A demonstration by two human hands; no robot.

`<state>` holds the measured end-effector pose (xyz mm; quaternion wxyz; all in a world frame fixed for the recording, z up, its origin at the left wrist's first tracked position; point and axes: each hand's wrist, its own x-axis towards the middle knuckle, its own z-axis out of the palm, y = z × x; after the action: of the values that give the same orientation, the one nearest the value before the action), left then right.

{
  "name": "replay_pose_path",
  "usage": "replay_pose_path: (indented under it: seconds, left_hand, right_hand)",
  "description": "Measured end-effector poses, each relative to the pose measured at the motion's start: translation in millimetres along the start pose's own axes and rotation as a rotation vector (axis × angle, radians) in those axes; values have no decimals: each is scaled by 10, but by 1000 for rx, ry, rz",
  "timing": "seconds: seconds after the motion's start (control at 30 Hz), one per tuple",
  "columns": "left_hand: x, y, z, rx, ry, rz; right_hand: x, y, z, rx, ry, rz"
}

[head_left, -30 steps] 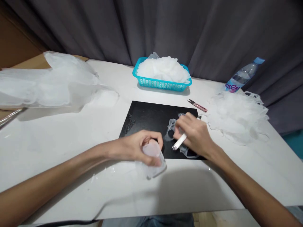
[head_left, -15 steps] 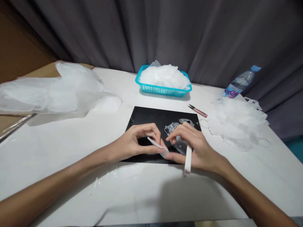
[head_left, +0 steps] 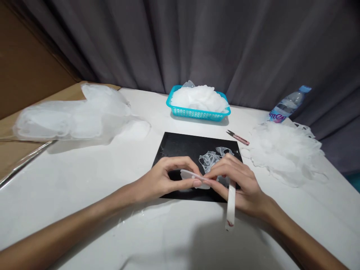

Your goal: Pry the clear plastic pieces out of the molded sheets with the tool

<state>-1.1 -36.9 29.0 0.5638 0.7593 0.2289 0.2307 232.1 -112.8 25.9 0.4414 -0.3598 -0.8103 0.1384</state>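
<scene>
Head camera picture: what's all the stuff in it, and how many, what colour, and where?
Curtain: one, grey, at the back
Cardboard: count unclear, brown, far left
Table: one, white, under everything
Basket: one, blue, table's back
Heaps: three, white, at left, at right, in the basket
Bottle: one, clear with blue cap, behind right heap
Snips: one, pink and dark, beside mat's far right corner
Mat: one, black, middle
Scraps: too tangled to count, clear, on mat
Piece: one, whitish, between fingertips
Tool: one, white, in right hand
Left hand: one, bare, over mat
Right hand: one, bare, over mat
</scene>
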Motion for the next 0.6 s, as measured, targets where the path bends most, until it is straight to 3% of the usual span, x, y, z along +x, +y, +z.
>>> replay_pose_path:
  seconds: [0.17,0.6]
  left_hand:
    - [-17,38,21,101,79,108]
    - [-45,66,63,123,110,204]
  right_hand:
    - [8,16,-8,-13,30,-12]
    - [-18,-11,-22,-208,112,-137]
